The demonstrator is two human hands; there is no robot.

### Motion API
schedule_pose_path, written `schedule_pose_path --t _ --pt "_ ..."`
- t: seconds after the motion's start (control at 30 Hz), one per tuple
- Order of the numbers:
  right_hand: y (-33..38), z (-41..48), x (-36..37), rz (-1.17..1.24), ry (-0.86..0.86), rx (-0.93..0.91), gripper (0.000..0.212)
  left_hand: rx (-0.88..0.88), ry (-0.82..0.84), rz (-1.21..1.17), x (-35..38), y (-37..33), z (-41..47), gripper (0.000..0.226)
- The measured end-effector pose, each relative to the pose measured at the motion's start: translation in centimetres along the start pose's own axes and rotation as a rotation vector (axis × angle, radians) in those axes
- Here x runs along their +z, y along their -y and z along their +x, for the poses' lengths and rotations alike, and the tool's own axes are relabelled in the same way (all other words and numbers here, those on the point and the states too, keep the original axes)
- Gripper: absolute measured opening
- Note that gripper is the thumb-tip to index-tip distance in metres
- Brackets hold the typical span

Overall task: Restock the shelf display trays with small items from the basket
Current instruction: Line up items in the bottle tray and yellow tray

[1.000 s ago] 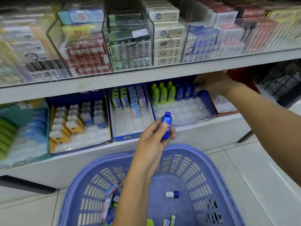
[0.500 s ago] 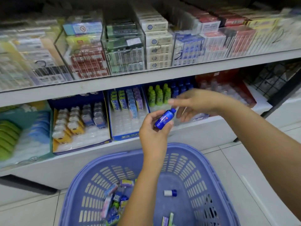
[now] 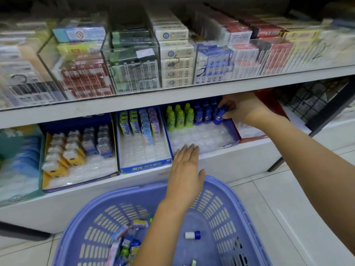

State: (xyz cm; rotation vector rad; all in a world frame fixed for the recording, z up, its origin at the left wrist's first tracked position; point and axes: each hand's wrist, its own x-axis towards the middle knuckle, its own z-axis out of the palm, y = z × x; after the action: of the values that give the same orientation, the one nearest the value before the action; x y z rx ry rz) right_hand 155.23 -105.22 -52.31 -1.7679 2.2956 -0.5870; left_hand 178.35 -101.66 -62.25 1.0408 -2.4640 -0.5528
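My right hand (image 3: pixel 243 109) reaches under the upper shelf and pinches a small blue bottle (image 3: pixel 219 117) at the back right of a blue display tray (image 3: pixel 233 131). Green bottles (image 3: pixel 179 117) and more blue bottles (image 3: pixel 203 114) stand in rows at that tray's back. My left hand (image 3: pixel 185 169) hovers flat, fingers straight, over the tray's front edge and holds nothing. The purple basket (image 3: pixel 247 217) sits below with several small packets (image 3: pixel 124 240) and a white-and-blue item (image 3: pixel 192 234) inside.
Two more trays stand to the left: one with boxed items (image 3: pixel 140 123), one yellow-edged with small dispensers (image 3: pixel 76 146). A glass-fronted upper shelf (image 3: pixel 172 96) of boxes overhangs the trays. Tiled floor (image 3: pixel 288 198) lies to the right.
The blue bottle passed from my left hand to my right hand, which carried it back into the tray. My left hand opened and moved toward the tray's front.
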Motion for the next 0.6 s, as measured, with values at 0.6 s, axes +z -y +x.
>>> schedule_pose_path --t 0.6 --pt "1.9 1.0 -0.7 -0.373 0.319 -0.115 0.020 0.014 0.065 -0.051 -0.7 0.1 0.0 0.060"
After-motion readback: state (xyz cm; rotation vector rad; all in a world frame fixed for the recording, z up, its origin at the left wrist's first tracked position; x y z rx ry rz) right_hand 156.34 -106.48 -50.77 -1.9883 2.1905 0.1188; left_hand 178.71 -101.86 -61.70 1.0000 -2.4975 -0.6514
